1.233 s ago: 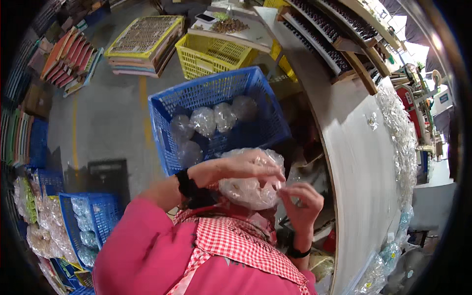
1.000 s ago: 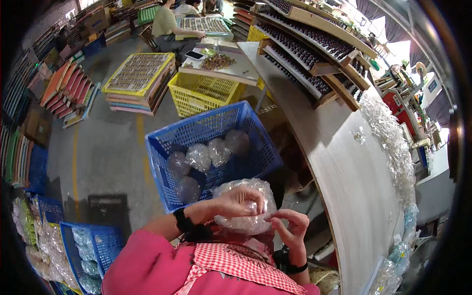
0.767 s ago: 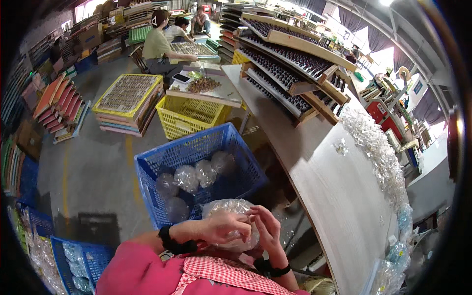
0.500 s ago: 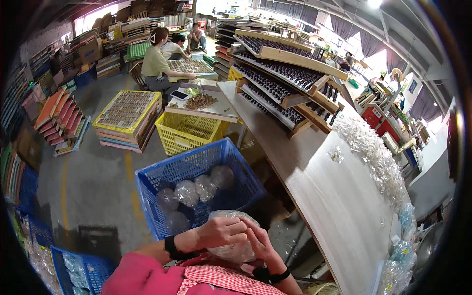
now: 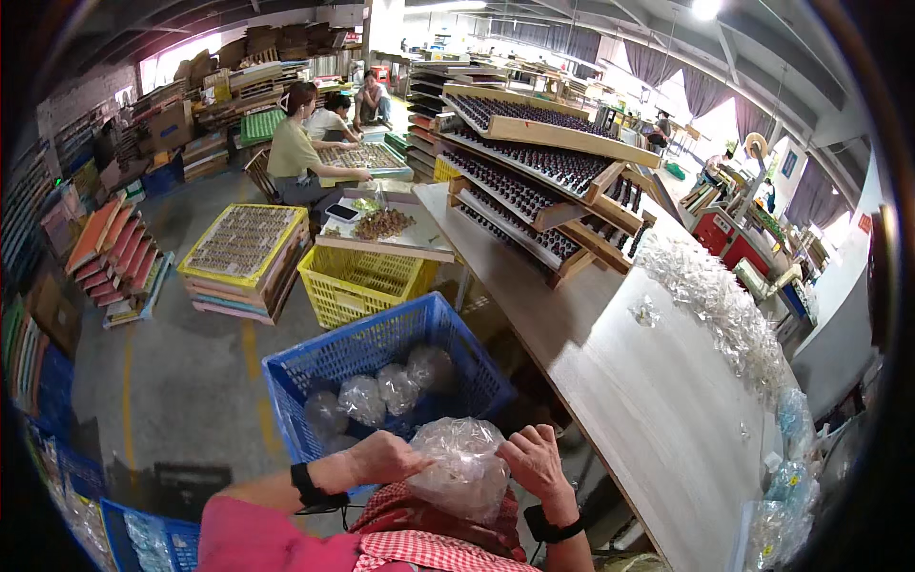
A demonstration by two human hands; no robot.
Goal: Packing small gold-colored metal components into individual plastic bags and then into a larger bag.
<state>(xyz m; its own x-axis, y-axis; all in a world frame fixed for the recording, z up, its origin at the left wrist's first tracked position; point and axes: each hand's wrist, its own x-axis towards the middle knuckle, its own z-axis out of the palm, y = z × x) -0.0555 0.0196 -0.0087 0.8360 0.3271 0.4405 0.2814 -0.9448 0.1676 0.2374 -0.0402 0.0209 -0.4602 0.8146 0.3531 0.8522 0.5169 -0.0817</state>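
A puffed-out clear plastic bag [image 5: 462,472] hangs between my hands, just above my lap at the near rim of the blue crate. My left hand [image 5: 389,458] is closed, its fingertips pinching the bag's left side. On the opposite side, my right hand [image 5: 536,462] grips the bag with thumb and curled fingers. What fills the bag cannot be made out through the shiny film. Several similar round clear bags [image 5: 362,398] lie inside the blue crate [image 5: 357,332].
A long pale table [image 5: 658,400] runs along my right, bearing a heap of small clear packets [image 5: 710,296] and stacked wooden trays [image 5: 543,162]. A yellow crate [image 5: 367,284] stands beyond the blue one. Co-workers sit around a tray [image 5: 376,160] farther back.
My hands were together over the bag; now they have moved apart to its two sides. The bag stands taller and more in sight between them.
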